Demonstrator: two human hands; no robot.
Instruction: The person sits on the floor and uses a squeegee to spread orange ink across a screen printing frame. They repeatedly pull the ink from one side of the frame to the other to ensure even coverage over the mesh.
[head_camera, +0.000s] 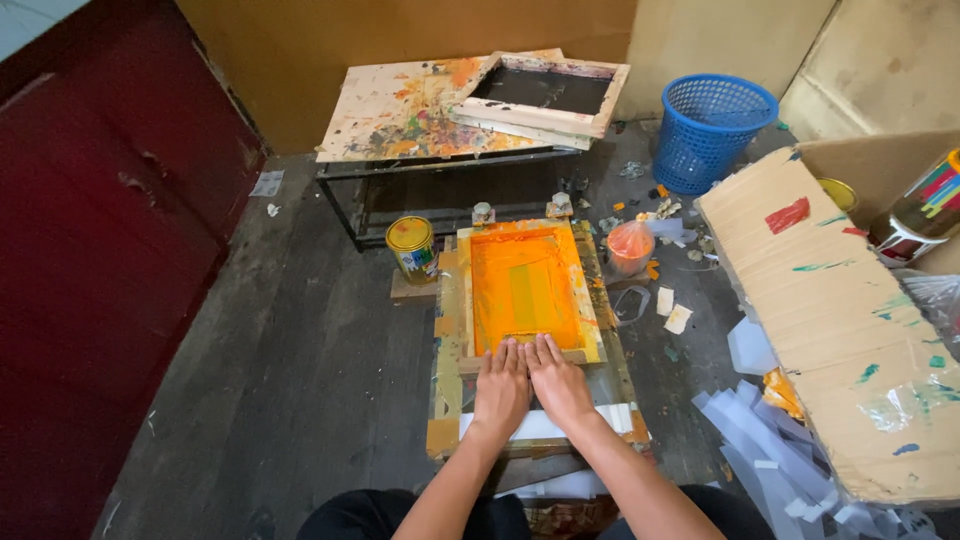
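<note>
Pressing down on the near edge of the orange-inked screen-printing frame (525, 290), I keep my left hand (500, 385) and right hand (557, 383) flat, fingers spread, gripping nothing. It lies on the taped printing board (447, 390) on the floor. A yellow-lidded paint can (412, 248) stands left, a blue basket (710, 130) beyond.

Dark wooden floor (300, 360), on it an orange-inked printing frame (525, 290), yellow-lidded paint can (412, 247), blue mesh basket (708, 130), paint-splattered low counter (420, 120), scattered white paper scraps (770, 440), flattened cardboard (850, 320)
</note>
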